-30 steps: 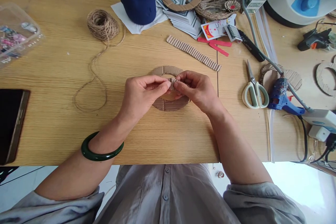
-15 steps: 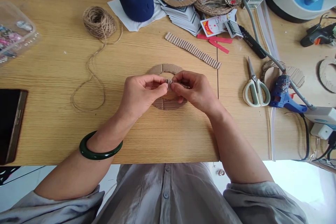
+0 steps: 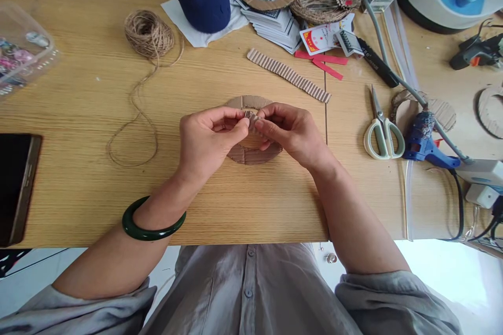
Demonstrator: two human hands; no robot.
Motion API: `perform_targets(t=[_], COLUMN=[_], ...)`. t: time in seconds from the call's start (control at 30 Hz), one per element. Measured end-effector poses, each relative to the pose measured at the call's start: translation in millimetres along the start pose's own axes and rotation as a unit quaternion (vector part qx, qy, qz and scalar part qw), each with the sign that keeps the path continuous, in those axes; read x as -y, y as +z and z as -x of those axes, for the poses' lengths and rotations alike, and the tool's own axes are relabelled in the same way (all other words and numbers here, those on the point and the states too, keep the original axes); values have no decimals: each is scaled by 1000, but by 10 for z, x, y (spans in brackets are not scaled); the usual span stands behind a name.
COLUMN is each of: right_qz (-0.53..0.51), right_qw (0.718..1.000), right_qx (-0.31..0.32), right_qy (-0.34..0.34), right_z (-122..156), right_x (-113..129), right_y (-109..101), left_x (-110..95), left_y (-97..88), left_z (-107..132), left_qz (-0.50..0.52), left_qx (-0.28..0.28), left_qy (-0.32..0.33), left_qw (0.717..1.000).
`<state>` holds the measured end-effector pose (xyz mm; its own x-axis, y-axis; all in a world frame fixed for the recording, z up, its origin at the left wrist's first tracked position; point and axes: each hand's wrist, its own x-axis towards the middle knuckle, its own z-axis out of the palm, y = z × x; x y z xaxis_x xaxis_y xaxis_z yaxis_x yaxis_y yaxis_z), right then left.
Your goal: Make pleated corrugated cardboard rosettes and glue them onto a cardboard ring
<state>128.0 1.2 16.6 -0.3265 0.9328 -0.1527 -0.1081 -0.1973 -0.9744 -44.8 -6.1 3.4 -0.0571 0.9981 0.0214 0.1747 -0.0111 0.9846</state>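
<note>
Midway along the desk's (image 3: 78,131) near edge, above a cardboard ring (image 3: 251,154), a small corrugated strip (image 3: 249,115) is being pinched by left hand (image 3: 208,138) and right hand (image 3: 293,133); light, crushable, probably best gripped at its ends.

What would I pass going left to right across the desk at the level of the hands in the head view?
Dark phone → loose loop of twine → left hand → small folded cardboard piece pinched by both → right hand → scissors → blue glue gun.
</note>
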Motion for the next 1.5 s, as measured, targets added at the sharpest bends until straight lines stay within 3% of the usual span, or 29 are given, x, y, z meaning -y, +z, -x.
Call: perform_targets(t=[0.2, 0.53, 0.8, 1.23, 1.5], right_qz=[15, 41, 50, 8, -15], right_qw=[1000, 998, 998, 1000, 998], right_qx=[-17, -36, -22, -23, -54], right_qy=[14, 16, 26, 15, 32], right_z=[8, 25, 35, -6, -11], right_x=[9, 36, 56, -64, -58], right_y=[7, 33, 30, 18, 51], left_x=[20, 2, -17, -42, -86], left_y=[-2, 0, 11, 6, -2], left_z=[-15, 2, 19, 34, 43], left_qz=[-4, 3, -26, -63, -66], left_qx=[-18, 1, -6, -4, 0], left_qy=[21, 7, 21, 45, 48], left_qw=[1000, 1000, 999, 997, 997])
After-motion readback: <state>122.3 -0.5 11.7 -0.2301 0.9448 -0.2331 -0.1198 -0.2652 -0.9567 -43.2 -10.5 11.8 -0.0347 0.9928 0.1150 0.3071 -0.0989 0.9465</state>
